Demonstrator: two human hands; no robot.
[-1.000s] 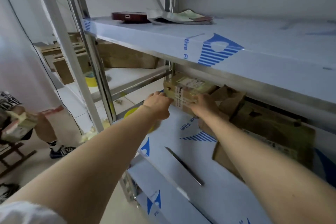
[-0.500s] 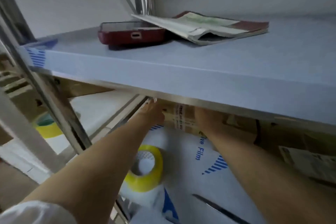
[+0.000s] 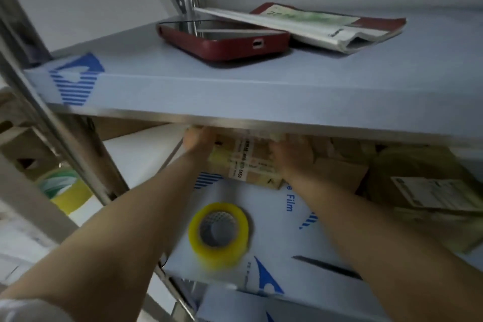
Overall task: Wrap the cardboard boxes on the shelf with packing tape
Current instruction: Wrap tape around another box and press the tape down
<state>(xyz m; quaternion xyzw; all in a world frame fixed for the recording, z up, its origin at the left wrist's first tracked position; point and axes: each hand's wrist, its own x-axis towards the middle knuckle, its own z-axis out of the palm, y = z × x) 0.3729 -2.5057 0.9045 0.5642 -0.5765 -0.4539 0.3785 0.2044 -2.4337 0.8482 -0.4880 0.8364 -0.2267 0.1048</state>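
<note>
A small cardboard box (image 3: 248, 162) with tape bands and a printed label sits far back on the lower shelf (image 3: 277, 219). My left hand (image 3: 200, 140) grips its left end and my right hand (image 3: 286, 154) grips its right end; the upper shelf's edge hides the fingertips. A yellow roll of packing tape (image 3: 218, 234) lies flat on the lower shelf between my forearms. More cardboard boxes (image 3: 407, 191) lie to the right, one with a white label.
The upper shelf (image 3: 261, 91) carries a red-cased phone (image 3: 224, 39) and a folded booklet (image 3: 313, 26). A dark blade-like strip (image 3: 326, 266) lies on the lower shelf near my right forearm. A second tape roll (image 3: 65, 191) sits left of the metal upright (image 3: 65, 133).
The camera has moved closer and lower, so the upper shelf now hides the top of the box. Both hands have stayed on the box's ends. The tape roll has come into view.
</note>
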